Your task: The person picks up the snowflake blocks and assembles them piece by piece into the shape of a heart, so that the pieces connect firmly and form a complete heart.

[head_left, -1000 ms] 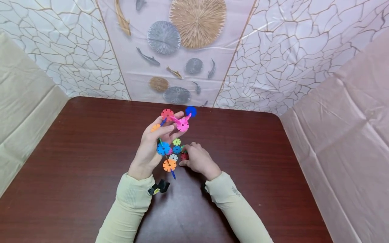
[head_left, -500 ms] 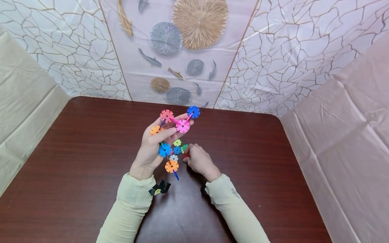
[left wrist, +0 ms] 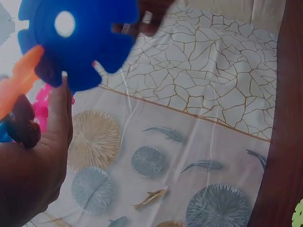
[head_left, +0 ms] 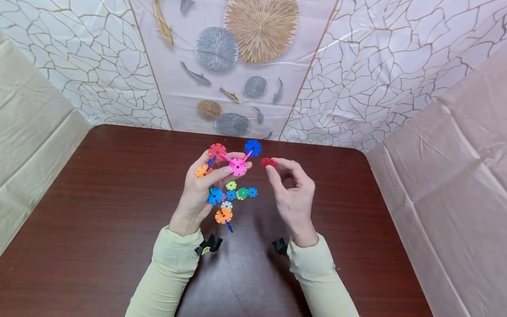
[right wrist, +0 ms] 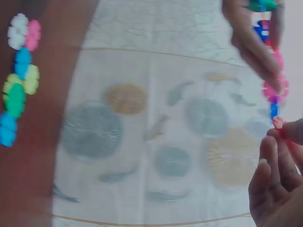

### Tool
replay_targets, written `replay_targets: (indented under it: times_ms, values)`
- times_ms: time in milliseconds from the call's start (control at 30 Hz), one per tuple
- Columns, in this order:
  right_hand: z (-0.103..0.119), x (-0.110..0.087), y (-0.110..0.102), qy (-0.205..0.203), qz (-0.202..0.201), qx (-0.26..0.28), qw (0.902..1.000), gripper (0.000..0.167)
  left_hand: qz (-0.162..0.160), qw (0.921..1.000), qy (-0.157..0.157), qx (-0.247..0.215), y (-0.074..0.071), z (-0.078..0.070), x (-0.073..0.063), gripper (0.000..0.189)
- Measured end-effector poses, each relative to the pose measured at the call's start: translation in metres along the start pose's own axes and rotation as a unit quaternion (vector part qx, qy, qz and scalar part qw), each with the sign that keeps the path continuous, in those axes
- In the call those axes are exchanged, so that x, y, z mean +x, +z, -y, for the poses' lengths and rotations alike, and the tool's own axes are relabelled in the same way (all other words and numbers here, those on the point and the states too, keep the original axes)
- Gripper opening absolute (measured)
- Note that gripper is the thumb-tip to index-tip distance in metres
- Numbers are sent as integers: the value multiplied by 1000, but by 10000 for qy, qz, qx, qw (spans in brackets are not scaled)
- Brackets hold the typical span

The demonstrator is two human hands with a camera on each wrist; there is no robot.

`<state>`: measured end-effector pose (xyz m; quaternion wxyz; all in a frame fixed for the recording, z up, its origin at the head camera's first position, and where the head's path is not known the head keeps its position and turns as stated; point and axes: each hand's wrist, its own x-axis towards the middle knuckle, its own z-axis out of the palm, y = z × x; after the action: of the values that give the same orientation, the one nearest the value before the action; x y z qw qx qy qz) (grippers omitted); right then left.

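Note:
My left hand (head_left: 189,198) holds up a chain of interlocking notched plastic discs, thumb against a pink disc (head_left: 238,167). A dark blue disc (head_left: 253,148) forms the chain's right end; an orange disc (head_left: 223,215) hangs low near the other, with another blue piece below. Between thumb and fingers my right hand (head_left: 295,196) pinches a loose red disc (head_left: 268,162), just right of the dark blue one. In the right wrist view the red disc (right wrist: 278,122) shows at the fingertips. A large blue disc (left wrist: 85,47) fills the left wrist view's upper left.
Loose discs lie on the dark wooden table (head_left: 99,211) below the hands: a yellow-green one (head_left: 231,185), a green one (head_left: 243,193), a blue one (head_left: 252,192) and a white one (head_left: 227,205), among several. Patterned cloth (head_left: 253,110) stands behind the table, with plain cloth at both sides.
My right hand has picked the red disc from the loose pile and lifted it up and right, beside the chain's end. The left hand stays nearly in place with the chain.

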<state>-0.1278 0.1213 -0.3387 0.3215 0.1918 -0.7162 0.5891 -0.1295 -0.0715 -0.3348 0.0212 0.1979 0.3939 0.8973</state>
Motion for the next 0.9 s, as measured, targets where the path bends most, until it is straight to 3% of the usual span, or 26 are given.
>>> replay_targets:
  times_ms: [100,233,400,633,900]
  values:
    - [22,7,-1,-426,-90,-117,9990,25,-54,10000,-61,39,0,-1,-1,29]
    - [37,11,1,-668,-35,-327,9972,22,53,9999,-129,-41,1,-1,-2,35]
    - [39,11,2,-821,-158,-424,9956,20,206,9990,-230,-336,2,-1,-3,41]
    - [39,11,2,-1051,-135,-499,9931,21,227,9992,-292,-138,2,1,-2,31]
    - [41,12,-1,-1061,52,-595,9926,23,730,9966,-373,-112,2,-5,-2,69]
